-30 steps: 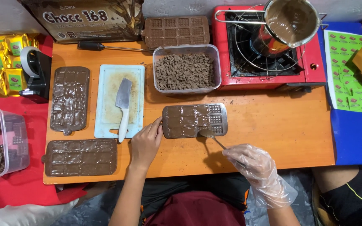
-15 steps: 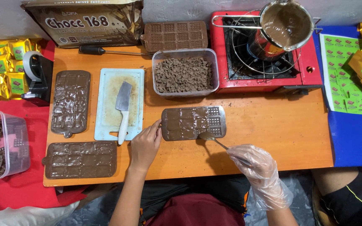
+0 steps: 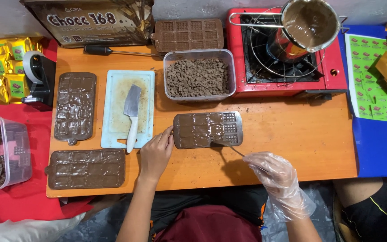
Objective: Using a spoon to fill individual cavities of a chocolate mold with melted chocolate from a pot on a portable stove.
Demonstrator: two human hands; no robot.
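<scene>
Mould: a clear bar mould (image 3: 208, 130) is lying flat on the orange worktop (image 3: 292, 134), just in front of the tub of chocolate pieces (image 3: 199, 75). Brown chocolate is covering most cavities; the two at the right end are showing bare grid.

Left hand: the bare left hand (image 3: 155, 154) is resting on the worktop, its fingers (image 3: 165, 134) curled loosely and touching the mould's left edge, steadying it. No change from half a second ago.

Right hand: the gloved right hand (image 3: 272, 172) is gripping a thin spoon (image 3: 230, 149) by the handle, fingers closed round it. The tip is sitting at the mould's lower right, on the boundary of the filled part.

Change: compared with one second ago, the tool tip is sitting slightly lower along the front rim; the mould is staying put. The chocolate cover is looking much the same.

Reading: spreading is probably near its end, with the right-hand cavities not yet filled.

Nearby: a cleaver (image 3: 132, 112) is lying on the cutting board (image 3: 113, 107); two filled moulds (image 3: 75, 107) are sitting to the left; a pot of melted chocolate (image 3: 307, 24) is standing on the red stove (image 3: 332, 67).
</scene>
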